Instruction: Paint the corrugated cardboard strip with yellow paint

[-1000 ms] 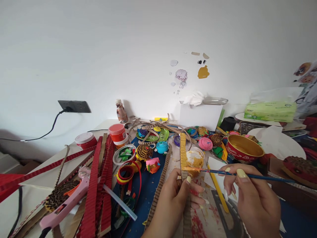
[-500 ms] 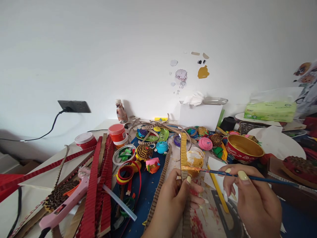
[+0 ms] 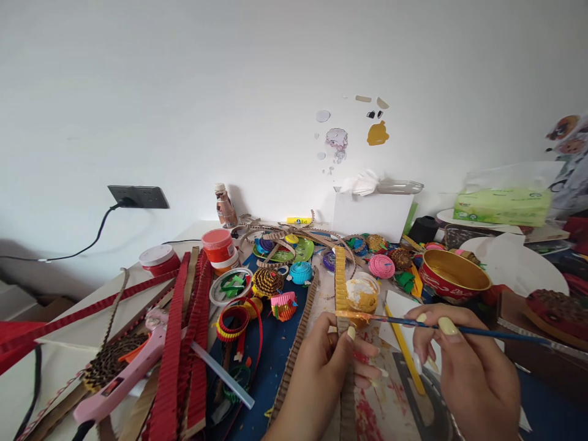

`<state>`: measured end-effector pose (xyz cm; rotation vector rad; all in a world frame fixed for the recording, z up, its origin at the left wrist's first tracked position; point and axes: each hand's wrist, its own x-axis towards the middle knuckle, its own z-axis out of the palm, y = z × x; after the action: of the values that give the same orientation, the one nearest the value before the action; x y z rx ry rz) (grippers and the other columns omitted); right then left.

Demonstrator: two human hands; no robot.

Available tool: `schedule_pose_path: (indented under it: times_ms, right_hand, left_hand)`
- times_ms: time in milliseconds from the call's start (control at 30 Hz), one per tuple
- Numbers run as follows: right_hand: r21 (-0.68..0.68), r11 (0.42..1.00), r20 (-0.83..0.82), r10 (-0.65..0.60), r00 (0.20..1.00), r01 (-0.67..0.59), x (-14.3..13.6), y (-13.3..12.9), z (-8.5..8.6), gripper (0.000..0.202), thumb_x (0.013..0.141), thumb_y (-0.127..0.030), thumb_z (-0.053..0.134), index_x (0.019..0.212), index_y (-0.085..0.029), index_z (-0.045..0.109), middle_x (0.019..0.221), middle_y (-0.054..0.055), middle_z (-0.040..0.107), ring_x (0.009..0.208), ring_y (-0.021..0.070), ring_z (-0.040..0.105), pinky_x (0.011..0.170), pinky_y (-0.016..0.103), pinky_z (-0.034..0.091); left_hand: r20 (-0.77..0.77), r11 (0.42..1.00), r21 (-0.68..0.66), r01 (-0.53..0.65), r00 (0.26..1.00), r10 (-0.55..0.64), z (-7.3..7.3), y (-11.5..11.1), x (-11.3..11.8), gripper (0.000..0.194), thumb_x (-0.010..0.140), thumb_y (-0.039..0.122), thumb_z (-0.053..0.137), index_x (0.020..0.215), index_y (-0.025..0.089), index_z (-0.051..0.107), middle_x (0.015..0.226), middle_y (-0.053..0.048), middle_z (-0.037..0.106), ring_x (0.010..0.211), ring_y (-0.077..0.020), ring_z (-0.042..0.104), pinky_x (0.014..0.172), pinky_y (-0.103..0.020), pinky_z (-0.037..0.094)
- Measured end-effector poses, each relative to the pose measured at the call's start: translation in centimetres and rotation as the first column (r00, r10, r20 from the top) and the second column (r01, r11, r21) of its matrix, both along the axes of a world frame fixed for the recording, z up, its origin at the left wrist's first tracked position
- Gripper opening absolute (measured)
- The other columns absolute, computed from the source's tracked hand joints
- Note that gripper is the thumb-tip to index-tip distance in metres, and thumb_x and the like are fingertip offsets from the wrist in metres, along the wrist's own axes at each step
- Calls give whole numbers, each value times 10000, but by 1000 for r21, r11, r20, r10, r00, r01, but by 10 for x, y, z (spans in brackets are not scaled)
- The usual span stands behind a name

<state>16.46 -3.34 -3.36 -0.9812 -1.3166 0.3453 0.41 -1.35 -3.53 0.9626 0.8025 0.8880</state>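
Observation:
My left hand [image 3: 321, 370] pinches a corrugated cardboard strip [image 3: 340, 282] between thumb and fingers. The strip's upper part is yellow, its lower part plain brown. My right hand [image 3: 473, 361] holds a thin blue paintbrush [image 3: 459, 329], which points left. The brush's orange-yellow tip touches the strip just above my left fingertips, where yellow meets brown. Behind the brush and right of the strip stands an open tub of yellow paint [image 3: 362, 293] with whitish paint on top.
A pink glue gun [image 3: 124, 376] and red corrugated strips [image 3: 171, 343] lie at the left. Coiled paper pieces [image 3: 267, 283] surround a green plate [image 3: 303, 250]. A red bowl [image 3: 452, 294] stands right, near a yellow stick [image 3: 405, 346]. Paint tubs [image 3: 217, 246] stand left.
The fingers of my right hand have shifted very slightly left on the brush. The brush tip stays on the strip, and my left hand keeps its grip.

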Motion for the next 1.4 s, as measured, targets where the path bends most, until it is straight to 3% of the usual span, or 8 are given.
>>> schedule_pose_path:
  times_ms: [300,667,933,1067,1267,1400]
  right_hand:
    - [-13,999,1,-46,999,46,-2,0,2,190,917,-236,413,848,-214,589,553,-41,540,449,102,491,565,287,409]
    - [-12,997,24,-75,997,76,0,0,-1,191,921,-242,411,862,-217,590,577,-38,560,478,106,503,664,313,427]
    - [-14,999,11,-43,999,43,0,-1,1,201,920,-236,409,847,-210,594,588,-31,558,453,98,507,591,293,434]
    - [-21,1000,6,10,1000,-9,1,0,0,195,916,-238,410,856,-203,593,623,-18,574,423,86,490,472,257,403]
    - [-15,999,6,-44,999,44,-1,1,0,193,925,-233,405,871,-215,589,552,-53,541,433,75,483,577,262,428]
    - [-33,999,1,-12,1000,12,0,1,0,199,929,-234,398,868,-217,587,558,-51,545,448,81,486,580,270,409]
  left_hand:
    - [-20,1000,-15,-11,1000,11,3,-1,0,217,822,384,543,911,202,465,807,-39,722,622,-180,709,506,-249,463]
    - [-7,1000,-12,-7,1000,7,0,0,0,186,836,367,529,896,206,457,841,-45,730,620,-165,707,512,-241,469]
    - [5,1000,-16,-11,1000,11,-1,-1,-1,181,839,356,531,914,205,464,843,-43,736,608,-160,705,489,-233,454]
    - [9,1000,-23,-15,1000,16,0,-1,0,236,816,403,554,927,209,479,836,-39,734,639,-183,715,492,-241,457]
    - [4,1000,-18,-9,1000,10,0,0,-1,201,827,376,542,904,205,468,834,-42,732,622,-172,711,501,-239,459]
    - [8,1000,-7,-5,1000,5,0,0,-1,158,849,336,513,914,204,457,812,-40,734,631,-171,712,487,-234,447]
